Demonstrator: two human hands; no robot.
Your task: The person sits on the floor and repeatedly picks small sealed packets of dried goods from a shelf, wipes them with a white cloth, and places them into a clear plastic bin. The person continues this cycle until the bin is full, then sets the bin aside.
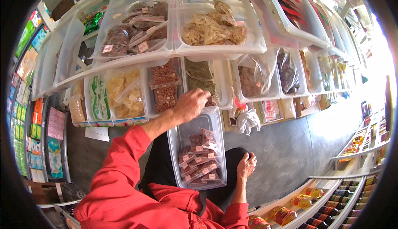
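Note:
My left hand [191,105] is stretched out over the far end of a clear plastic tub [172,154]. Its fingertips appear pinched on a small reddish-brown packet [211,101], partly hidden by the hand. The tub rests on my lap and thighs. Several small labelled zip bags of dark red dried goods [199,160] are heaped in its near part. My right hand [246,165] lies on my right knee with loosely bent fingers and nothing in it. Just beyond my left hand, a bag of small green beans or seeds [200,76] sits in a bin.
Peanut bags [164,89] and bagged pale yellow dried food [126,95] fill the lower bins. An upper shelf edge [133,61] carries bins of dark dried goods [136,30] and pale dried slices [214,26]. Bottle shelves [283,215] stand at right, a packaged-goods rack [56,123] at left.

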